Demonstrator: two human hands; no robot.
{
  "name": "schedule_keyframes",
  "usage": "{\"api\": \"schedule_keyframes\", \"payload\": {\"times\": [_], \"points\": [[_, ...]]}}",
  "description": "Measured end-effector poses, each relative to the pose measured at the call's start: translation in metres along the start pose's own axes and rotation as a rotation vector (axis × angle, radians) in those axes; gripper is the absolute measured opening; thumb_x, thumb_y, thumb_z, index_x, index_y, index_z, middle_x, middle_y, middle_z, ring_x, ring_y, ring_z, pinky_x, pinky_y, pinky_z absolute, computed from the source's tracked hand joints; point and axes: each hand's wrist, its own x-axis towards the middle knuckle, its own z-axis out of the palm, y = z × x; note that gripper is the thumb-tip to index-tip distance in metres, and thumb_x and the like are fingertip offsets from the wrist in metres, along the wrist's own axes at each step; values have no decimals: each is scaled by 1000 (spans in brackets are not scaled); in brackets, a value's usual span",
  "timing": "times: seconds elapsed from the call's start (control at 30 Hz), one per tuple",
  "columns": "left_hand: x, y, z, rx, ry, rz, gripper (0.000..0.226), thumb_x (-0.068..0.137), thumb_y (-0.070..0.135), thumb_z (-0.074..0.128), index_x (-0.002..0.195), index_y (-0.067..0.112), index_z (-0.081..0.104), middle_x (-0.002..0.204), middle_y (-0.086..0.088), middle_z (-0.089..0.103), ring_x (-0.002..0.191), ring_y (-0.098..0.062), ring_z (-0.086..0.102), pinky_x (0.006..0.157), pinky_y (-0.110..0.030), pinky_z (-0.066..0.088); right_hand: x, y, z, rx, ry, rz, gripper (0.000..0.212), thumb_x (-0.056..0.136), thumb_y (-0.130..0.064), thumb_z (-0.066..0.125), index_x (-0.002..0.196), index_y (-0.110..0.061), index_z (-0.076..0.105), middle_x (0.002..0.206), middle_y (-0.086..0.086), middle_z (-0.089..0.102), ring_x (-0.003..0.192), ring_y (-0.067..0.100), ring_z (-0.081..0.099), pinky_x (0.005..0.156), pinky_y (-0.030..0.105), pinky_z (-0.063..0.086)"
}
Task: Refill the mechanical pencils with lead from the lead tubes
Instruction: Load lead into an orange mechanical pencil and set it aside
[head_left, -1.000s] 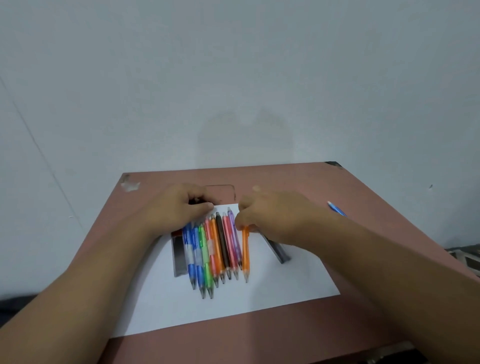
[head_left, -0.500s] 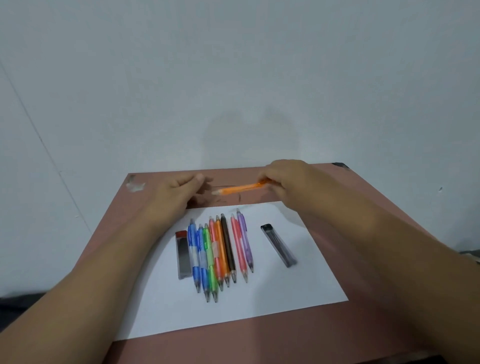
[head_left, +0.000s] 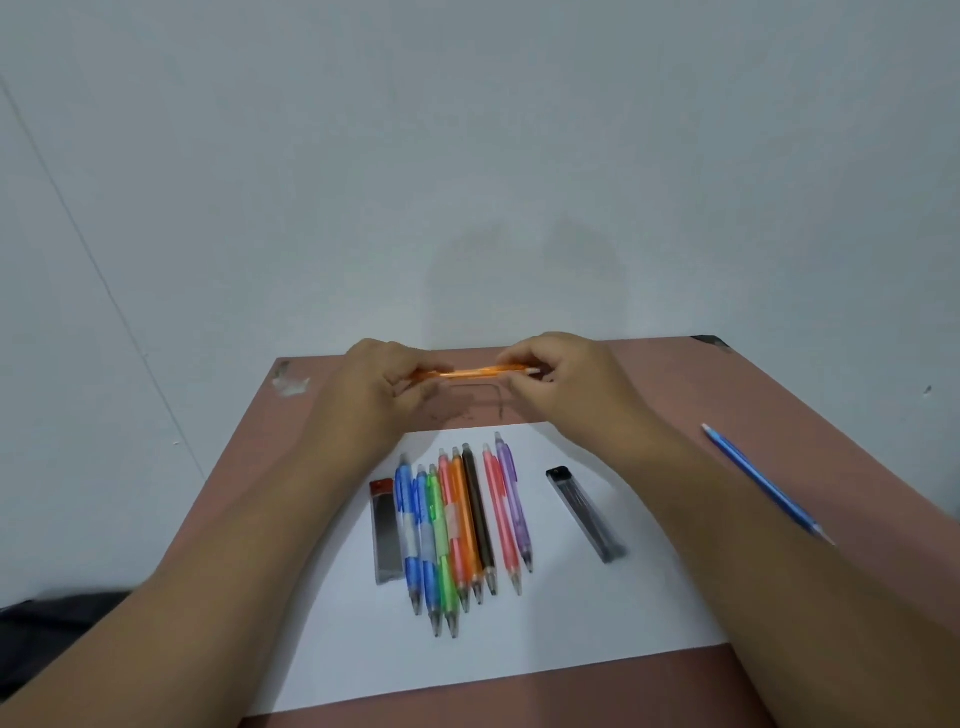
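So both hands are up near the far edge of the tabletop (head_left: 727, 395), sharing one orange mechanical pencil (head_left: 467, 372) that's held roughly level between them, clear of the surface. The left hand (head_left: 382, 387) has its fingers curled round the left end of the barrel, and the right hand (head_left: 558, 379) is pinching the other end between thumb and fingertips, with a little white tip poking out just past the fingers there. Can't tell if that white end is the eraser cap or the nib, it's too small. Closer to the camera there's a white sheet of paper (head_left: 597, 639) lying flat, and on it a tight row of mechanical pencils (head_left: 462, 530) side by side, points toward the viewer: a couple of blue ones, green, pink, orange, a dark brown one, another pink and a purple. A lead tube with a red cap (head_left: 387, 530) sits just beside the row on the left, touching or nearly touching the first blue pencil. A second lead tube with a black cap (head_left: 584, 512) lies on the paper off to the right, well apart from the row and angled a bit. Over on the bare right side there's a lone blue pencil (head_left: 763, 483) lying diagonally.
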Motion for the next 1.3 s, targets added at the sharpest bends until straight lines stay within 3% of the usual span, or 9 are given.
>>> {"api": "schedule_keyframes", "payload": {"times": [0.07,0.17,0.37,0.5,0.6,0.7,0.83,0.93,1.3], "points": [[0,-2,0,-23,52,-6,21,90,32,69,111,34,74,86,35,55,94,14,51,75,-17,42,-4,-1,0,338,59,117,23,88,-14,79,99,-34,75,88,-10,71,75,0,67,71,19,59],[0,-3,0,-84,98,-46,19,91,34,68,109,39,70,90,34,57,100,12,49,77,-17,38,-8,-3,-5,694,86,214,23,88,-7,79,106,-21,74,90,1,79,80,15,76,74,24,61],[-1,-4,0,-89,109,-46,19,89,44,62,107,46,66,92,33,59,99,5,53,79,-20,42,-13,-2,-2,895,105,331,26,89,-7,77,113,-11,68,97,10,79,92,26,77,82,32,63],[-1,-5,2,-71,105,-47,20,89,43,62,109,43,68,92,33,58,98,6,53,79,-20,43,-11,3,-1,1049,120,369,15,91,0,72,106,0,70,96,16,78,96,27,77,79,27,61],[-1,-5,2,-57,103,-39,19,89,42,62,108,43,67,90,34,56,95,6,53,78,-19,42,-10,7,1,1035,108,366,8,92,2,71,96,-3,75,94,15,78,95,26,77,79,26,61],[-1,-4,2,-55,107,-44,19,89,42,62,108,42,68,90,34,56,95,7,53,78,-20,43,-10,9,0,957,114,351,16,90,-1,74,85,-15,81,93,12,78,92,23,76,80,25,59],[-2,-3,2,-63,87,-50,15,90,40,64,105,43,66,91,31,57,96,3,54,80,-23,45,-9,12,-2,910,133,346,16,87,-3,79,95,-17,78,92,8,79,91,22,77,78,24,59],[-2,0,2,-61,67,-48,15,91,39,64,105,44,64,92,29,58,96,0,53,80,-23,44,-7,13,-6,820,166,318,28,85,-5,81,108,-17,72,88,5,78,87,18,77,77,25,60],[-4,5,-1,-86,53,-71,17,92,30,69,102,43,64,91,26,59,95,-1,54,78,-20,41,-9,12,-13,638,154,268,31,87,-12,81,113,-24,67,89,2,79,85,17,77,84,44,63]]}}
